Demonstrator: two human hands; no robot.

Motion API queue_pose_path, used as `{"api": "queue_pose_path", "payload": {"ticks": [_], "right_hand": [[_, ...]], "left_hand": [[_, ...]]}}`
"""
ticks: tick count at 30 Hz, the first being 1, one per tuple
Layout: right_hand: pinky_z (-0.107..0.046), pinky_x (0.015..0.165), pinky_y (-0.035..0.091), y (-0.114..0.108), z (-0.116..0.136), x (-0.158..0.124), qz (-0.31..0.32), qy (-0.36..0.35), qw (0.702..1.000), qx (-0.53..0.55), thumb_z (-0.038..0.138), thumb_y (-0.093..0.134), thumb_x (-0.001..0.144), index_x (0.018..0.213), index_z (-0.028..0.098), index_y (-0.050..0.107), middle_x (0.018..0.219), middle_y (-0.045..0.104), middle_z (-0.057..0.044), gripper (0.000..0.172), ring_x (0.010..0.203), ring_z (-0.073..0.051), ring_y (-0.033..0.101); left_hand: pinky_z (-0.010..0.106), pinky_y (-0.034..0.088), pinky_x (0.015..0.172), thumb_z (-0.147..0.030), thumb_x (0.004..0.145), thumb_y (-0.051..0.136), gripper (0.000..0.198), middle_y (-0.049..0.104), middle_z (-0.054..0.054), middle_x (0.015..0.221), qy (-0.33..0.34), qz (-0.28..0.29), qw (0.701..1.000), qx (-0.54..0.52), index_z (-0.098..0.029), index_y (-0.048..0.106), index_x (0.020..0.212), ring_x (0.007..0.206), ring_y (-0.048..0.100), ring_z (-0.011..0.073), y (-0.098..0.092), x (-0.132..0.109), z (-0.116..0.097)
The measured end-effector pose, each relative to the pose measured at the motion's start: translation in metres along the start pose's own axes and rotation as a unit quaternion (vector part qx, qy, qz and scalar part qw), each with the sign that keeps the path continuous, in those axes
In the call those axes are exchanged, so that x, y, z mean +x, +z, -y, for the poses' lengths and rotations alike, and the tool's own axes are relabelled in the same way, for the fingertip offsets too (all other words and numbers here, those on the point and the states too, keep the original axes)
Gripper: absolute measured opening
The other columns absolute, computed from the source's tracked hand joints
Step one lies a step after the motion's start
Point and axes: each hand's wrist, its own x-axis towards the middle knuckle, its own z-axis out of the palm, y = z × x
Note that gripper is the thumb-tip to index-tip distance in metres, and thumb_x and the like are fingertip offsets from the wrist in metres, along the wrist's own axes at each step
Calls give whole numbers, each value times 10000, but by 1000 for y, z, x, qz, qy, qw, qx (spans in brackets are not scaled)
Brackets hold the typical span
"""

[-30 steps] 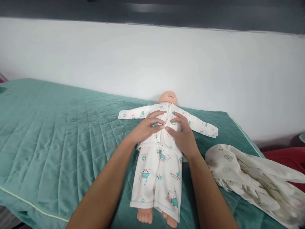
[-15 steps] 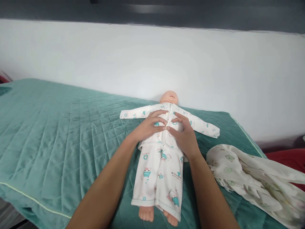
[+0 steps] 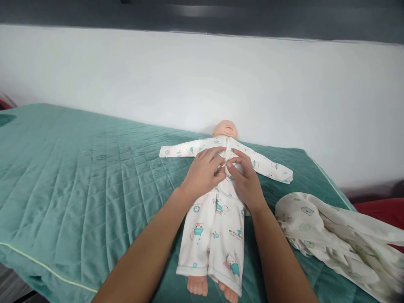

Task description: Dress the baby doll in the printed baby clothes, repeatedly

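A baby doll (image 3: 225, 129) lies on its back, its head toward the wall and its bare feet toward me. It wears a white printed shirt (image 3: 271, 168) with the sleeves spread wide, and matching white trousers (image 3: 210, 240). Both hands meet over the shirt's front opening at the chest. My left hand (image 3: 205, 170) has its fingers bent at the opening's left edge. My right hand (image 3: 244, 176) pinches the cloth from the right, thumb and index finger together. Whatever button or edge sits between the fingertips is mostly hidden.
Under the doll is a green quilted bed cover (image 3: 94, 185) with a pale piped edge. A crumpled white printed garment (image 3: 331, 240) lies to the right, beside something red (image 3: 381, 212). A white wall (image 3: 189, 80) rises behind the bed.
My left hand has turned and shifted slightly right, so its back covers more of the shirt. The right hand stays at the opening, thumb drawn up a little. The doll lies as before.
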Motion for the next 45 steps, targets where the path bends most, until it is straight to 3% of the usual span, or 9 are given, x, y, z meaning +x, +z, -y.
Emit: {"api": "queue_pose_path", "payload": {"ticks": [8, 19, 23, 27, 31, 34, 37, 41, 45], "right_hand": [[-466, 1202, 236, -1, 0, 1, -4, 11, 1000, 18, 421, 608, 905, 882, 260, 643, 1421, 533, -33, 167, 1379, -222, 430], [-470, 1168, 301, 1, -5, 3, -31, 38, 997, 53, 390, 647, 844, 802, 255, 639, 1406, 568, -9, 141, 1345, -250, 474], [-351, 829, 523, -4, -2, 3, -86, 129, 972, 177, 411, 667, 795, 799, 243, 618, 1015, 690, -14, 175, 946, -208, 650], [-258, 521, 399, -14, -3, 4, -196, 214, 925, 246, 363, 713, 723, 753, 226, 577, 621, 488, 58, 195, 552, -115, 448], [-250, 464, 296, -16, -9, 7, -227, 223, 928, 194, 377, 725, 713, 793, 226, 598, 586, 448, 71, 213, 509, -103, 361], [-260, 538, 385, -14, -12, 8, -171, 180, 962, 114, 450, 748, 718, 896, 228, 637, 725, 592, 39, 305, 601, -129, 481], [-263, 575, 400, -16, -15, 8, -129, 170, 977, 24, 473, 740, 721, 832, 212, 656, 699, 588, 39, 296, 629, -136, 491], [-262, 558, 373, -21, -24, 7, -156, 180, 971, 15, 441, 718, 716, 731, 204, 611, 622, 520, 59, 259, 595, -125, 440], [-278, 591, 391, -24, -37, 10, -202, 192, 960, -12, 418, 694, 713, 742, 203, 611, 623, 536, 50, 232, 617, -140, 463]], "left_hand": [[468, 328, 1148, -313, 969, 514, 213, 531, 61, 1455, 33, 36, 998, -31, -268, 698, 1067, 1362, 454, 238, -2, -2, 6], [496, 283, 1196, -159, 873, 585, 181, 524, 59, 1462, -36, 23, 990, -131, -252, 590, 1029, 1394, 435, 226, -2, -2, 8], [444, 334, 1172, -162, 863, 610, 76, 511, 77, 1456, -66, 12, 981, -180, -224, 585, 898, 1392, 438, 218, -5, -3, 8], [402, 396, 1111, -188, 883, 606, 60, 563, 64, 1396, -104, -22, 969, -225, -211, 614, 828, 1326, 506, 210, -5, -3, 13], [359, 461, 1009, -221, 872, 625, 36, 657, 65, 1242, -166, -118, 931, -303, -202, 633, 844, 1164, 607, 200, 2, -1, 22], [297, 497, 852, -256, 872, 625, 67, 705, 42, 978, -251, -226, 882, -329, -191, 617, 857, 916, 651, 160, 5, 0, 32], [237, 442, 625, -260, 849, 636, 89, 622, -13, 729, -339, -289, 837, -318, -186, 591, 827, 654, 563, 114, 3, 1, 43], [209, 370, 521, -184, 804, 626, 45, 575, -29, 693, -415, -320, 788, -323, -179, 583, 817, 562, 484, 86, -2, -1, 61], [203, 361, 521, -162, 801, 596, 66, 541, -47, 693, -412, -392, 755, -326, -187, 553, 844, 544, 456, 76, -4, -9, 87]]}}
